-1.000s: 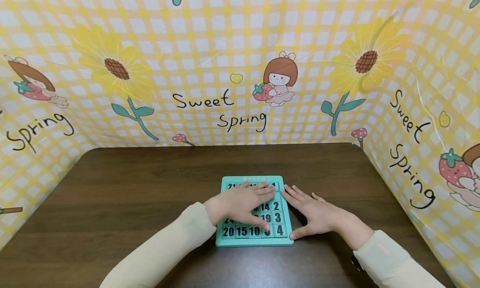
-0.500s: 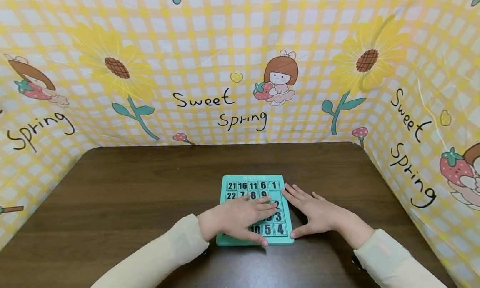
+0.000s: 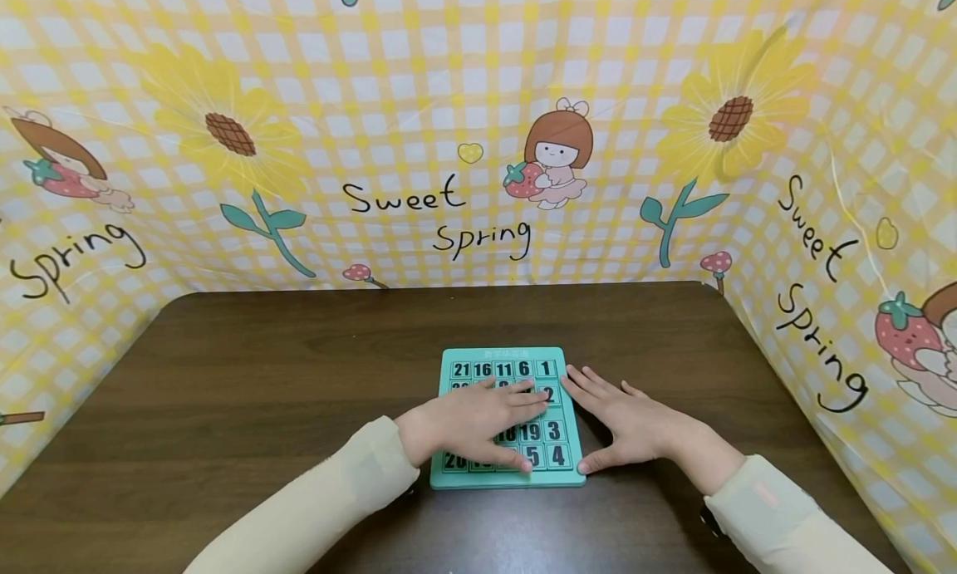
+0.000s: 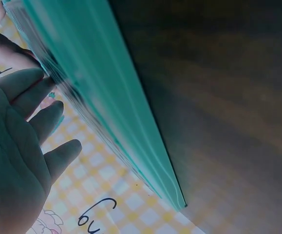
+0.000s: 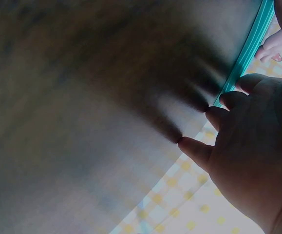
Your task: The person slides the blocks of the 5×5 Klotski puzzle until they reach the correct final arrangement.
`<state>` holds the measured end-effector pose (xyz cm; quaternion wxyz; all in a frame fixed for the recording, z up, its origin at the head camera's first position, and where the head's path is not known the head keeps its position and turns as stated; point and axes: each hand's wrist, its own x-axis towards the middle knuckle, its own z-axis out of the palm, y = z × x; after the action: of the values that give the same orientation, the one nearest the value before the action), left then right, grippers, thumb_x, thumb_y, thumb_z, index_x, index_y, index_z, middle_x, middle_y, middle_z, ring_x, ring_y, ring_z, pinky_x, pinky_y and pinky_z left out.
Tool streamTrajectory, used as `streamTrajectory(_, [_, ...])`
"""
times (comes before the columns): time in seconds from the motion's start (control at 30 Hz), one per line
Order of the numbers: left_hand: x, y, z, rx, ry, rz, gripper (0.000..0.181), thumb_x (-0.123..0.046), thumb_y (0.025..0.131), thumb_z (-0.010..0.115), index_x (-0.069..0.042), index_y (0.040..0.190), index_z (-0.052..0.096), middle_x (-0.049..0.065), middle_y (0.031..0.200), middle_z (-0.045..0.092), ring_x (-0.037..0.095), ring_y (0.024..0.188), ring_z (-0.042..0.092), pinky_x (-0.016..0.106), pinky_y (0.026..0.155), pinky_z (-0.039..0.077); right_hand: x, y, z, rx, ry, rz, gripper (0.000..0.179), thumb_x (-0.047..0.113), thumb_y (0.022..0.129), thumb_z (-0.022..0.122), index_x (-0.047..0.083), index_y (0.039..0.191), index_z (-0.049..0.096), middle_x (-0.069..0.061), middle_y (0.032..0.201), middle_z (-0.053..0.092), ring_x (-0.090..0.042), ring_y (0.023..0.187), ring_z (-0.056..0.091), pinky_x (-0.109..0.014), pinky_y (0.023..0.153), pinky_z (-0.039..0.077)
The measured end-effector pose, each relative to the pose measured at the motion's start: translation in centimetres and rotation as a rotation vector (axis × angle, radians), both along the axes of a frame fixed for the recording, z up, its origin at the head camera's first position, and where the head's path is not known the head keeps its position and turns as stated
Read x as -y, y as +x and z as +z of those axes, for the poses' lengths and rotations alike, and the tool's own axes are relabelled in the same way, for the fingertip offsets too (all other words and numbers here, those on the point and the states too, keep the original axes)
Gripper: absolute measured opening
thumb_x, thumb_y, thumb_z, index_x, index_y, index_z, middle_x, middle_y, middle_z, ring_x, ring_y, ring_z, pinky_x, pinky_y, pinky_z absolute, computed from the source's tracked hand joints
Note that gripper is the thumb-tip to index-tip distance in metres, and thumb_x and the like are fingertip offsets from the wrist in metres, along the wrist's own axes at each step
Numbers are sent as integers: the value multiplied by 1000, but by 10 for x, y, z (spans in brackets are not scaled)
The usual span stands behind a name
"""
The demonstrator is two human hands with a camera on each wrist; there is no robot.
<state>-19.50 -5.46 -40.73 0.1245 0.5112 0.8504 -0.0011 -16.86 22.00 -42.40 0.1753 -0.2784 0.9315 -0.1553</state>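
Note:
A turquoise number slide puzzle [image 3: 508, 481] lies on the brown table. My left hand [image 3: 474, 423] reaches over its tiles from the left with fingers spread, hiding many of the middle numbers. One fingertip is at the tile numbered 2 [image 3: 552, 396], which sits right below the tile numbered 1 [image 3: 546, 369]. Below the 2 is a bare turquoise gap, then the tile numbered 3 [image 3: 553, 431]. My right hand [image 3: 631, 424] rests on the table with straight fingers, its fingertips against the puzzle's right edge. In the right wrist view, the right fingertips meet the turquoise side wall [image 5: 245, 58].
The wooden table [image 3: 299, 366] extends around the puzzle on all sides. A yellow checked cloth [image 3: 404, 84] with printed flowers and lettering stands along the back and both sides.
My left hand drew back toward me off the upper rows, then moved slightly forward again. The tile numbered 2 slid up under the 1. My right hand stayed still.

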Motion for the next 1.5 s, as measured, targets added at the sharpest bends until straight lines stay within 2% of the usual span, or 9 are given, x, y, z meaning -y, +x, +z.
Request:
streamTrajectory(0.23, [-3, -6, 0, -2, -18, 31, 86, -73, 93, 42, -19, 158, 28, -5, 166, 21, 12, 155, 15, 55, 120, 26, 1, 0, -1, -1, 6, -7, 115, 74, 77, 67, 18, 162, 11, -3, 169, 4, -30, 156, 7, -75, 112, 17])
streamTrajectory(0.4, [-3, -4, 1, -8, -23, 28, 87, -73, 93, 41, -17, 159, 27, -3, 167, 20, 13, 155, 15, 55, 121, 25, 1, 0, -2, 1, 6, -8, 115, 73, 77, 67, 19, 162, 11, -3, 169, 4, -30, 156, 7, -74, 112, 17])
streamTrajectory(0.63, [3, 7, 5, -28, -13, -15, 87, -72, 94, 41, -15, 158, 27, 1, 166, 23, 14, 155, 17, 54, 120, 28, 0, 0, -1, 5, 4, -8, 115, 73, 77, 67, 19, 162, 11, -3, 169, 3, -30, 156, 6, -74, 113, 16])
streamTrajectory(0.77, [6, 18, 7, -6, 15, -39, 85, -70, 94, 42, -15, 158, 29, 0, 166, 24, 13, 154, 18, 53, 119, 29, -1, 0, -1, 0, -1, -5, 115, 73, 77, 66, 17, 161, 12, -5, 169, 4, -33, 156, 6, -75, 112, 16])
streamTrajectory(0.93, [7, 31, 4, 21, 51, -80, 82, -69, 96, 41, -14, 157, 31, -1, 165, 26, 12, 153, 20, 51, 118, 32, -2, 0, 0, -5, -12, 1, 115, 75, 77, 65, 16, 161, 13, -7, 169, 5, -35, 156, 7, -76, 111, 17])
streamTrajectory(1.03, [6, 36, 2, 7, 44, -100, 82, -70, 96, 38, -15, 157, 31, -2, 165, 27, 11, 153, 21, 49, 118, 34, -2, 0, 0, -5, -12, 0, 115, 75, 77, 65, 16, 161, 13, -7, 169, 5, -35, 156, 8, -76, 111, 17])
streamTrajectory(1.23, [4, 40, 0, 4, 27, -111, 83, -71, 95, 38, -17, 158, 30, -3, 165, 24, 10, 153, 20, 48, 118, 34, -2, 0, 0, -6, -13, 1, 115, 75, 77, 65, 16, 161, 13, -7, 169, 6, -35, 155, 8, -76, 111, 17])
streamTrajectory(1.5, [4, 36, -2, 20, 42, -96, 83, -69, 96, 41, -14, 157, 31, -1, 165, 25, 10, 153, 21, 50, 118, 34, 0, 1, 1, -3, -12, -1, 115, 75, 77, 65, 15, 161, 14, -7, 169, 6, -34, 156, 9, -76, 111, 17])
